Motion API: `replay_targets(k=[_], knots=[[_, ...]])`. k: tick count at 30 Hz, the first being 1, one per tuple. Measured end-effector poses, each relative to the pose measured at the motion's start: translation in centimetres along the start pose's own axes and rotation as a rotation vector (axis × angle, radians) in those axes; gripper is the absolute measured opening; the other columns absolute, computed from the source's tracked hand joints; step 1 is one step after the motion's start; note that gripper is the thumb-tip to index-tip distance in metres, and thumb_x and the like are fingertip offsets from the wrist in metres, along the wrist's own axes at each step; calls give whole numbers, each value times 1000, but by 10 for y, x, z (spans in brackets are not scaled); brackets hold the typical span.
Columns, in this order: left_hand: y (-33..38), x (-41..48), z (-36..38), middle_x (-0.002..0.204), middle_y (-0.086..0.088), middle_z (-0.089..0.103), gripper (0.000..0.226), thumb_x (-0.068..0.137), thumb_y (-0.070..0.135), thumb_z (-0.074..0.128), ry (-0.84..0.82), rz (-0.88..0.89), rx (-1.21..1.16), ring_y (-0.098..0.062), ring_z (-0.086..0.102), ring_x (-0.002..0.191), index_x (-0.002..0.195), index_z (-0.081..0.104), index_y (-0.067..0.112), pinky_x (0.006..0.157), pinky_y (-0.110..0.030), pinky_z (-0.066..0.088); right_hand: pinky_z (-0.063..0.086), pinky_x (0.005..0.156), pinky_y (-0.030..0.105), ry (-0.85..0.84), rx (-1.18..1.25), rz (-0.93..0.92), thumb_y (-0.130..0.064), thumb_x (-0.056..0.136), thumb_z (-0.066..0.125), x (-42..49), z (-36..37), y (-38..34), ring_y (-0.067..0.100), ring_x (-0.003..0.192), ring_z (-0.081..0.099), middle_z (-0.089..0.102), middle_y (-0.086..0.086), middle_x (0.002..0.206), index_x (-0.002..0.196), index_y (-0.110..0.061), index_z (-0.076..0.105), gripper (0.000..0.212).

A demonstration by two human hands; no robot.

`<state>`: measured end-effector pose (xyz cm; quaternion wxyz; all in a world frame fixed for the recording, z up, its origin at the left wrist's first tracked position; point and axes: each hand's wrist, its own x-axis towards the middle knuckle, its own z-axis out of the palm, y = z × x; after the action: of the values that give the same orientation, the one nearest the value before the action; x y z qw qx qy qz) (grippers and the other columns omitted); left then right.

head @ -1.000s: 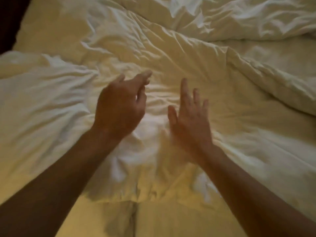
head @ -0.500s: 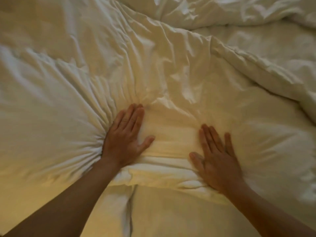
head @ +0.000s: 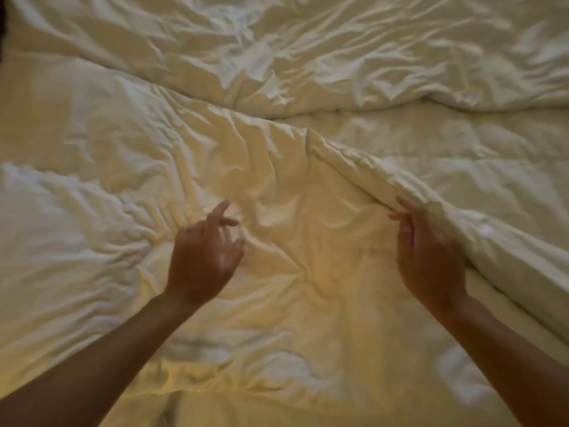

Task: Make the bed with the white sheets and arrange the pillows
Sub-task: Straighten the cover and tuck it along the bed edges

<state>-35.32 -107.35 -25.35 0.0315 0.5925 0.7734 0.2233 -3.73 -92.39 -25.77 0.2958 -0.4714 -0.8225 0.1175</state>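
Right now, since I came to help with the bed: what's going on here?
A person is straightening a white duvet bare-handed. The right hand lies, fingers straight, against a folded-over ridge of it. The left hand hovers open above the wrinkled middle, holding nothing. It is far from smooth.

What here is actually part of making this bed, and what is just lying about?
Part of the job: crumpled white duvet; its thick folded edge, touched by the right hand; left hand, hovering open; rumpled white bedding beyond.

Lying about: only a dark sliver at the left edge, too little to identify. No pillows in view.
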Motion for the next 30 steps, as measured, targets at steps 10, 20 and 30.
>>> replay_targets(k=[10,20,30], knots=[[65,215,89,131,-10,64,48,102,18,43,-127,-34,101,-33,57,122,150,41,17,104,-45,33,32,90,47,187,-282,269,-8,96,58,-1,17,60,32,114,49,50,11,137,139,-17,52,44],[23,243,101,122,-17,67,57,96,42,36,-367,72,154,-40,60,112,145,48,14,98,-52,45,28,94,51,179,-253,409,-24,98,48,89,50,129,28,107,42,63,6,108,152,-21,40,54],[33,262,91,111,-19,64,60,102,31,39,21,136,124,-39,56,104,155,30,6,94,-53,37,22,88,40,208,-222,140,-21,98,45,206,31,157,29,104,49,67,7,105,133,-18,54,37]])
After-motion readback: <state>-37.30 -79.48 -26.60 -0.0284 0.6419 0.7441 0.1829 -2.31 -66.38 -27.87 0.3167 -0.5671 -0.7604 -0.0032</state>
